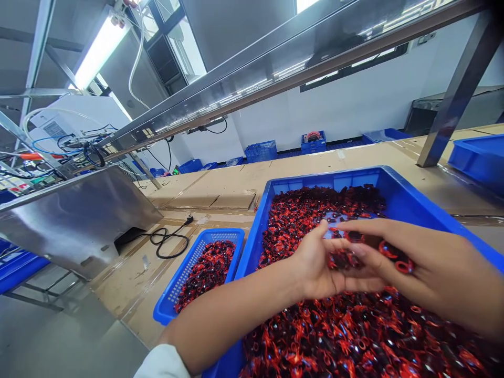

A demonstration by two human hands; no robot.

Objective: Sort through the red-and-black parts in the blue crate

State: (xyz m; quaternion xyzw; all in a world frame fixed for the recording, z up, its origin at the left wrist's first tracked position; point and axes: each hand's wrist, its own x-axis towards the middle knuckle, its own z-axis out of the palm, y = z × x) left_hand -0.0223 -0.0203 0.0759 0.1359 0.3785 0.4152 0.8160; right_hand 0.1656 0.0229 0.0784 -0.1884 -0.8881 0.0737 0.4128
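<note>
A large blue bin holds a heap of small red and black parts. Above the heap, my left hand is palm up with several of these parts resting in its curled fingers. My right hand comes in from the right, its fingers reaching over the left palm, with a few red and black parts held against its palm. The fingertips of both hands meet or overlap. Beside the large bin on the left stands a smaller blue basket with more of the same parts.
A black cable with a plug lies on the cardboard-covered table at left. Behind it stands a metal machine housing. A metal beam crosses above, with a post at right. Another blue bin sits at far right.
</note>
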